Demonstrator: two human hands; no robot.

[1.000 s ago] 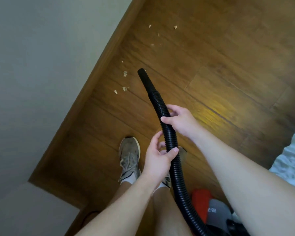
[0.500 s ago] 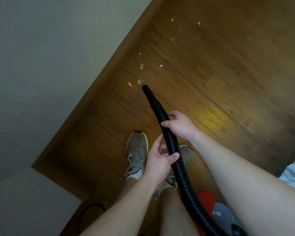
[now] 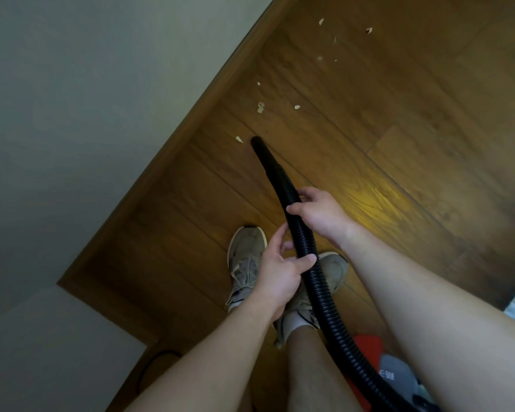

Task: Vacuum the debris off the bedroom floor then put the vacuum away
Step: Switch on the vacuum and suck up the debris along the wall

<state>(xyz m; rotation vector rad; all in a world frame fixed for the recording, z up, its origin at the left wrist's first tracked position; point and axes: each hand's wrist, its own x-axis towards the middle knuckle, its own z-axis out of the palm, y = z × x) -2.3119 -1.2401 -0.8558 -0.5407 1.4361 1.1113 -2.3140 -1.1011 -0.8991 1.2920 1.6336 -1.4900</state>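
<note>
Standing on the wood floor (image 3: 414,138) with the wall (image 3: 87,99) off to the left of my hands, skirting running along its foot. My left hand (image 3: 280,275) sits nearer me, low on the hose (image 3: 305,242), thumb across the top and the other fingers loosely curled round the far side, so it's a light grip, not a tight one. My right hand (image 3: 318,214) is just ahead of it, fingers wrapped over the hose and closed on it. Below both hands are my shoes (image 3: 246,260), the hose passing over the right one. Back behind my right arm there's the vacuum (image 3: 393,373), red and grey, mostly hidden. From my right hand the ribbed hose runs forward to the smooth nozzle (image 3: 262,153), tip down close to the floor; can't tell if it's actually touching. Debris (image 3: 260,107): one pale scrap just left of the tip, a few more a bit further out from my hands, and tiny bits scattered well beyond those.
</note>
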